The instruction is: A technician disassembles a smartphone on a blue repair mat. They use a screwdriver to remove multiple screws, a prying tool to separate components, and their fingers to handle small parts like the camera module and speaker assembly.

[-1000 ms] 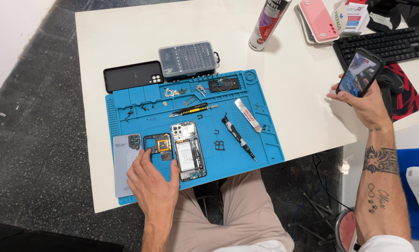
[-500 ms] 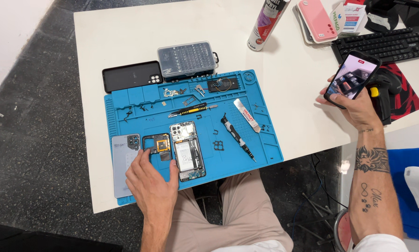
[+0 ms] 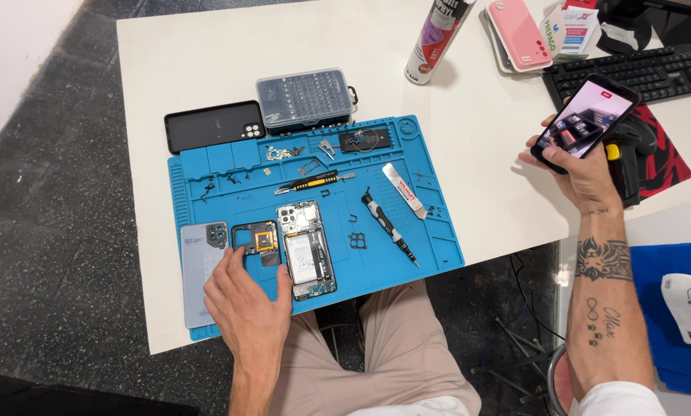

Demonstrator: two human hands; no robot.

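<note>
Raised slightly since a moment ago, the right hand (image 3: 584,171) grips a black smartphone with a lit screen (image 3: 584,122) above the white table (image 3: 476,115). Left hand (image 3: 245,304) rests flat, open, beside the opened phone chassis (image 3: 305,250) on the blue silicone repair mat (image 3: 430,231).

An opened phone (image 3: 305,250) lies on the repair mat (image 3: 438,239), back cover (image 3: 201,270) at its left, screwdriver (image 3: 388,227) right.
</note>
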